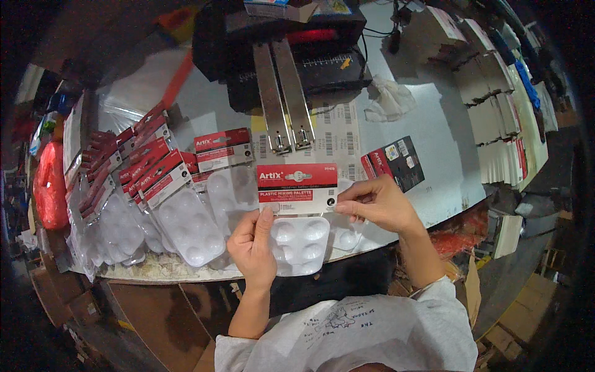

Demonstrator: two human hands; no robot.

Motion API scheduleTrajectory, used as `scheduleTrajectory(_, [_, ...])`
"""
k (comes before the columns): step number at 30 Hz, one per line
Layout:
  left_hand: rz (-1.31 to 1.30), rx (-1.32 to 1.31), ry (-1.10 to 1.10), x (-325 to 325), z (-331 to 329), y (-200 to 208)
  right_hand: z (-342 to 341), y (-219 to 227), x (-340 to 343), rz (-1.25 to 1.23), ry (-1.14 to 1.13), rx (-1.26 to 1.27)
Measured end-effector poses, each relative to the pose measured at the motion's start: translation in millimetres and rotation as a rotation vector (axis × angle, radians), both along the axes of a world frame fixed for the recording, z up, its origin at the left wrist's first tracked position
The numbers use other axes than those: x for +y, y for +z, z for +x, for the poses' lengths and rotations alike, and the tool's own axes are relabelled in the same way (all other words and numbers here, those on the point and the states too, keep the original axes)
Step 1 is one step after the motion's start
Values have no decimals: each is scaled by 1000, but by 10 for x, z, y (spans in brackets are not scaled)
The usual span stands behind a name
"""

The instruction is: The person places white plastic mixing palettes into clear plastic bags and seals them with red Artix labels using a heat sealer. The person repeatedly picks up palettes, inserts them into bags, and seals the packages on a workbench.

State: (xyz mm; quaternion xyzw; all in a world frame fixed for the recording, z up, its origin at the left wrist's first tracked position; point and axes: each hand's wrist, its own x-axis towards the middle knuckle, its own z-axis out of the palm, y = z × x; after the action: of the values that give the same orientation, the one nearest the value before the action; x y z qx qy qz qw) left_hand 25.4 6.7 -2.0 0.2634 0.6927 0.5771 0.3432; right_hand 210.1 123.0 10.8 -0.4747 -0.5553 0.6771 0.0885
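Left hand (253,251) and right hand (383,203) pinch the card (294,196) by its lower corners, a white palette (300,247) just below

"What did the card (297,188) look like?"
"Red and white, printed side facing us, its hanging slot (299,176) toward twelve o'clock."
"And the palette (300,247)?"
"White, with rounded wells (314,231), just past the card's edge at six o'clock."

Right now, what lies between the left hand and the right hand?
In the head view, a red-and-white card spans from the left hand to the right hand, with a white palette just below it.
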Motion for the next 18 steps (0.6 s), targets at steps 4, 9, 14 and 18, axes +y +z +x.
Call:
scheduleTrajectory(4, [-21, 5, -8, -34, 12, -60, 10, -103, -134, -91, -116, 172])
scheduleTrajectory(9, [-69, 119, -29, 170, -16, -152, -233, -255, -108, -81, -299, 237])
scheduleTrajectory(14, [-31, 150, -29, 609, -166, -355, -481, -502, 102, -34, -521, 405])
scheduleTrajectory(18, [-13, 94, -27, 680, -180, -413, -528, -553, 160, -27, -554, 432])
